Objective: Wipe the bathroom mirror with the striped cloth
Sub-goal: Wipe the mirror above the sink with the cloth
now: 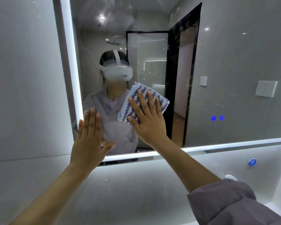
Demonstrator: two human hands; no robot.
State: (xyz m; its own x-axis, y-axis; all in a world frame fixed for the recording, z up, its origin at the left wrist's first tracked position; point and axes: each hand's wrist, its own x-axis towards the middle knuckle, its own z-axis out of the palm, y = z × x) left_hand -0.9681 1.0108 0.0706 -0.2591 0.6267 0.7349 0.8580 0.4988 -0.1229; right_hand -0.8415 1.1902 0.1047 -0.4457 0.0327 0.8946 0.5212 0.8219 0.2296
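Observation:
The bathroom mirror (234,62) fills most of the view, with a lit strip along its left and bottom edges. My right hand (148,120) lies flat, fingers spread, pressing the folded blue-and-white striped cloth (162,101) against the glass near the mirror's lower middle. My left hand (89,140) rests flat and empty on the glass at the lower left corner, fingers together, thumb out. The reflection shows a person in a white headset and grey top.
Two blue touch icons (217,118) glow on the mirror at the lower right. A grey tiled wall (23,78) stands left of the mirror and continues below it. A blue round button (252,162) sits on the wall at the lower right, above a white object (231,177).

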